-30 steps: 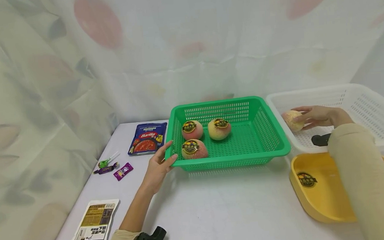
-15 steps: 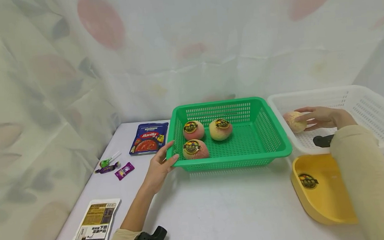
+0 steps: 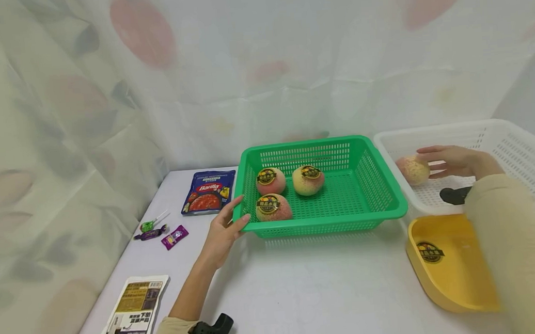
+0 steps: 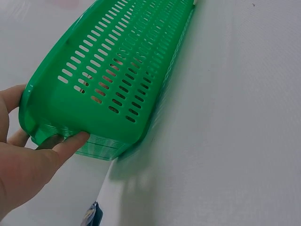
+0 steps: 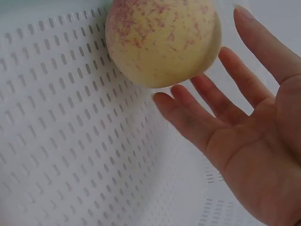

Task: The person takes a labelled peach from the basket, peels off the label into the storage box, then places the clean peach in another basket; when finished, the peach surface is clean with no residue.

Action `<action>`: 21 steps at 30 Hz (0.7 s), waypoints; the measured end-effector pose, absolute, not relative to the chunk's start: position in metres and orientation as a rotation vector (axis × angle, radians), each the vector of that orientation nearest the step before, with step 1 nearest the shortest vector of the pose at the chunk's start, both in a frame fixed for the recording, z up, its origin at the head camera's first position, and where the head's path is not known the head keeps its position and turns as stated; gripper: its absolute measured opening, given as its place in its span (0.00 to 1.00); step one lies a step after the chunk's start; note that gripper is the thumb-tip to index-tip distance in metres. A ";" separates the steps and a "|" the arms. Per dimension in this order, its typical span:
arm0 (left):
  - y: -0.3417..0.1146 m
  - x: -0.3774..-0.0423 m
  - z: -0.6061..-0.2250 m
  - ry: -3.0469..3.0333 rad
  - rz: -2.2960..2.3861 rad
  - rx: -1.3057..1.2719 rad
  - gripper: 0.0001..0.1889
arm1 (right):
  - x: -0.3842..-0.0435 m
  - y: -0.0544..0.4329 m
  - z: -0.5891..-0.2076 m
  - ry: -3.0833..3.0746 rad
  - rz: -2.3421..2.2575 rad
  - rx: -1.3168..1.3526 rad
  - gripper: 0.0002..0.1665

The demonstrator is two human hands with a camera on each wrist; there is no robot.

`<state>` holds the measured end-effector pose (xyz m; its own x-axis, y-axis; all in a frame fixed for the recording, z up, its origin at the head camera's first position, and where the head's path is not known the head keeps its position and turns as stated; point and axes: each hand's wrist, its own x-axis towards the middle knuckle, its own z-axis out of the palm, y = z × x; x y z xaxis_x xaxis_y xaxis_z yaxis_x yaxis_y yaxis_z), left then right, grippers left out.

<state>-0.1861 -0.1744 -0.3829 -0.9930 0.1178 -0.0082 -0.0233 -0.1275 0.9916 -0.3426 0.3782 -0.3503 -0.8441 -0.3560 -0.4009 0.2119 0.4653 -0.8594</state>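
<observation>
My left hand (image 3: 220, 237) grips the left front corner of the green basket (image 3: 322, 220); in the left wrist view its thumb and fingers lie on either side of the rim. Inside this basket sit three peaches (image 3: 275, 210) with dark round stickers, grouped toward the left. My right hand (image 3: 455, 160) is over the white basket (image 3: 437, 132), fingers spread and relaxed. Close to those fingertips a yellow-and-pink peach (image 3: 414, 171) rests against the white basket's left wall. In the right wrist view, the fingertips are right at the underside of the peach (image 5: 164, 44).
A yellow bin (image 3: 464, 282) with a sticker stands in front of the white basket, partly behind my right sleeve. At left lie a blue Barilla pouch (image 3: 208, 192), a green lollipop (image 3: 147, 226), two purple-wrapped candies (image 3: 174, 237) and a white pouch (image 3: 133, 312).
My right hand has loosened from the peach, its fingers opening and drawing back to the right. The peach stays in the white basket. My left hand keeps its place on the green basket.
</observation>
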 end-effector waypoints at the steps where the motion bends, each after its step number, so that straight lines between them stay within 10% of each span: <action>1: -0.174 -0.186 -0.383 2.009 2.289 0.111 0.30 | -0.343 0.380 -0.349 2.191 -1.385 -0.129 0.44; 7: -0.174 -0.187 -0.383 2.018 2.280 0.099 0.30 | -0.341 0.387 -0.331 2.300 -1.437 -0.190 0.42; 14: -0.173 -0.187 -0.383 2.029 2.272 0.091 0.30 | -0.336 0.373 -0.297 2.123 -1.843 -0.308 0.14; 21: -0.173 -0.188 -0.382 2.027 2.273 0.081 0.30 | -0.329 0.321 -0.274 1.834 -2.025 -0.498 0.20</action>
<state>-0.1878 -0.1729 -0.3825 -0.9941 0.1062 -0.0234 -0.0354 -0.1125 0.9930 -0.3295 0.3214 -0.2737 -0.8721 -0.4890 0.0174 0.0308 -0.0904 -0.9954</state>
